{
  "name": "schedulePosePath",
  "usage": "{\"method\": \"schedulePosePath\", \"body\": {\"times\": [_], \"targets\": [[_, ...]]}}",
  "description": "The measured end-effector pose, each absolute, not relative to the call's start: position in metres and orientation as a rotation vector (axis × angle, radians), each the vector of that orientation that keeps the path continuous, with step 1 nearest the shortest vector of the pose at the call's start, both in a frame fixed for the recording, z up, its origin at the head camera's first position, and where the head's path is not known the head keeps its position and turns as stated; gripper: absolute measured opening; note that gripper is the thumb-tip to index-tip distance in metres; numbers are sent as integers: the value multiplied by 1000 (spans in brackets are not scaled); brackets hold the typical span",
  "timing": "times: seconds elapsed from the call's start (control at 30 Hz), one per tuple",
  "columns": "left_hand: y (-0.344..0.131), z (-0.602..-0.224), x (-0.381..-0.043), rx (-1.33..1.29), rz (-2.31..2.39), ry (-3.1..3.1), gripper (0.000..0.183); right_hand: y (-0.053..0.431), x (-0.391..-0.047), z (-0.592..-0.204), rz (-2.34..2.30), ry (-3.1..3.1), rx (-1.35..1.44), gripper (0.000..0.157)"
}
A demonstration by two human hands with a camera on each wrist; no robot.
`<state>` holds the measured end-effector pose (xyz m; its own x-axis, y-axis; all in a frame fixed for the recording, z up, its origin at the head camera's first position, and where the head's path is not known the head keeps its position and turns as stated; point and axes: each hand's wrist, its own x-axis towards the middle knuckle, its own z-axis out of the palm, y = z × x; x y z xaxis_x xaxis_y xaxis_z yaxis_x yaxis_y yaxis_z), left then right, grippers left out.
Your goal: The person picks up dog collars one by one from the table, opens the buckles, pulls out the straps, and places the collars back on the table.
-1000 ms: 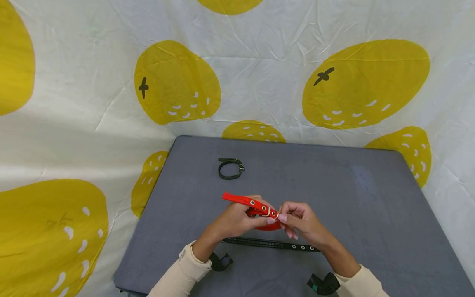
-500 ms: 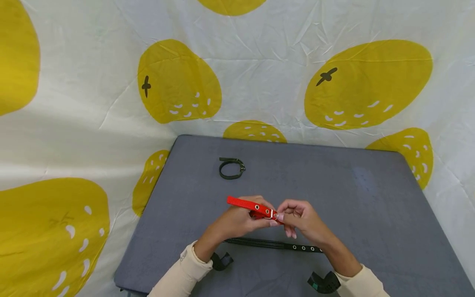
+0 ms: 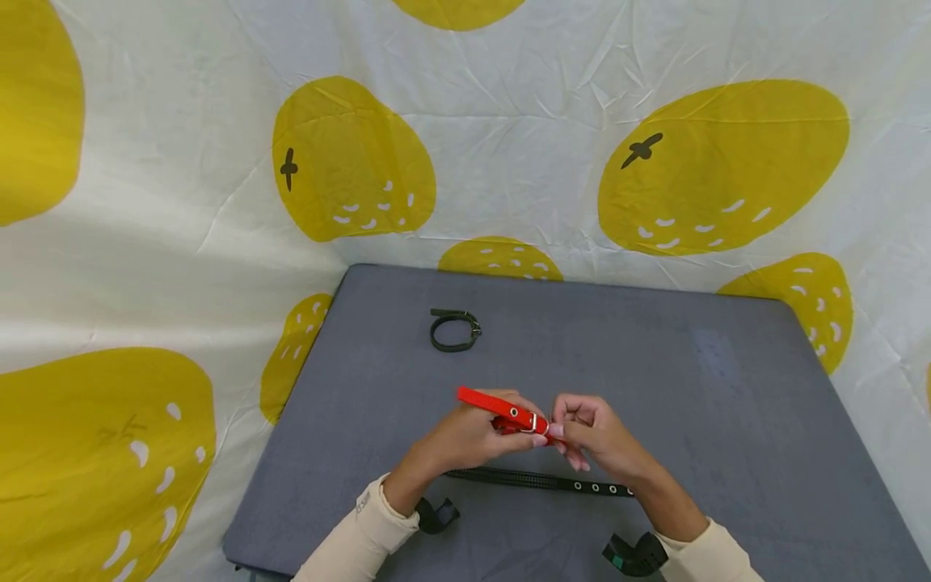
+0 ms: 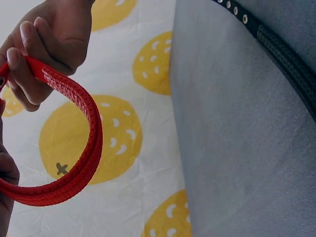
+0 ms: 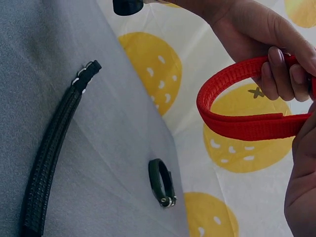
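Note:
A red collar (image 3: 502, 404) with metal eyelets and a buckle is held between both hands above the table, its strap threaded through the buckle. My left hand (image 3: 469, 432) grips it near the buckle, with the loose tail sticking out to the left over that hand. On the other side of the buckle, my right hand (image 3: 600, 432) pinches the strap between thumb and fingers. The collar's padded loop (image 5: 237, 129) hangs as a wide curve in both wrist views. Fingers partly hide the buckle there.
Below the hands a black collar (image 3: 524, 478) with eyelets lies stretched out on the grey table (image 3: 655, 364). Farther back rests a dark green collar (image 3: 454, 333), buckled into a ring. A white cloth (image 3: 509, 178) with yellow fruit prints hangs behind the table.
The red strap has slid rightward through the buckle: its tail left of the buckle is shorter, with fewer eyelets showing. Both hands stay in nearly the same place.

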<state>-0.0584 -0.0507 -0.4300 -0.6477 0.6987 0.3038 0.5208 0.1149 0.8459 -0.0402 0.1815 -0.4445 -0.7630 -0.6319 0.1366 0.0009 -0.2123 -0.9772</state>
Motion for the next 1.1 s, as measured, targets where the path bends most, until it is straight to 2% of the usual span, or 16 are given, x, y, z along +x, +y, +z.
{"method": "schedulePosePath", "body": {"times": [0.23,0.5,0.73,1.1], "targets": [[-50,-429,-58,1238,1644,2168,17,182,-41,-446,-2023,1591,-788,15],[-51,-429,-59,1265,1628,2186,17,181,-38,-439,-1935,1740,-681,13],[-48,-431,-59,1346,1592,2223,22,180,-37,-440,-1934,1727,-696,15],[-47,-430,-56,1345,1626,2214,16,180,-39,-445,-1968,1617,-781,19]]}}
